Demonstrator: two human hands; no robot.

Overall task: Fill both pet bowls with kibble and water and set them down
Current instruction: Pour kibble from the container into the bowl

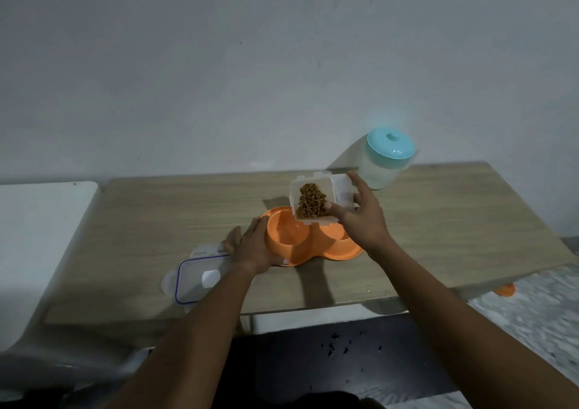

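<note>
Wooden tabletop (438,220) fills the middle of my view. Nearest me, on my side of the orange double bowl (313,252), is dark floor with a few scattered dark bits (335,347). Near-left of the bowl, the clear lid (200,278) lies flat on the table, already off.

My left hand (253,245) rests against the bowl's left rim, fingers fairly straight and pressing to steady it, not clutching. Both wells look bare from here, with no kibble and no water that I can make out.

Just above the bowl's far edge, my right hand (365,217) grasps the food container (338,189), tipped mouth-down toward the wells. The kibble (311,202) has slid to the container's lower lip but has not spilled over.

Beyond the bowl to the far right, the water jug (387,164) stands near the wall, its teal cap on.

I judge this an early stage: the pour is only starting, and the water and setting the bowl down both remain.
</note>
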